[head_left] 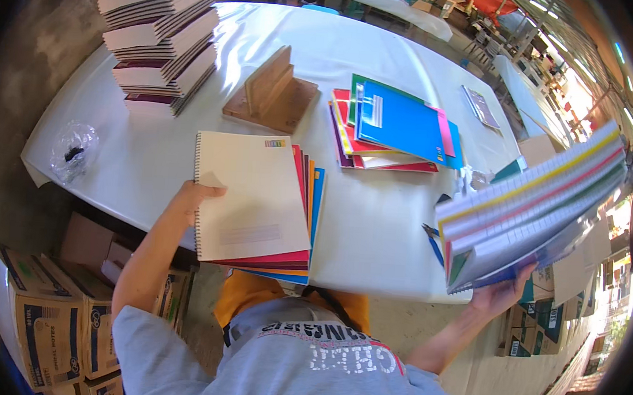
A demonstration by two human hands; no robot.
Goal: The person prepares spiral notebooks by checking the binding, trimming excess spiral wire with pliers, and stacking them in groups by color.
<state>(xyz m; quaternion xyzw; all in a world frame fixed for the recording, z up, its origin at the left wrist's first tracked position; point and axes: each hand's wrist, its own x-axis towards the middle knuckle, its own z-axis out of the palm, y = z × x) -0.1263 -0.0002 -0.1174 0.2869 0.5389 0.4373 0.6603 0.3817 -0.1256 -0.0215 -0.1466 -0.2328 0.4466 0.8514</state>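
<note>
- Gripping a fanned stack of cream-, red-, orange- and blue-covered paper notebooks (249,193) by the coil edge in the left hand (193,202), with thumb on top and other fingers hidden from view.
- Supporting a tilted, splayed bundle of white-paged notebooks with yellow, pink and green edges (528,212) above the right hand (499,291), grasping near the lower edge.
- Risking a slide from the right hand, likely from steep tilt and parted layers.
- Risking a snag on the blue-handled metal cutters (436,248) just left of the right hand, if swinging the bundle low.
- Risking skewed layers right of the left hand, likely from holding one side alone.
- Risking bent corners against the white-covered table (373,231), below the left hand.
</note>
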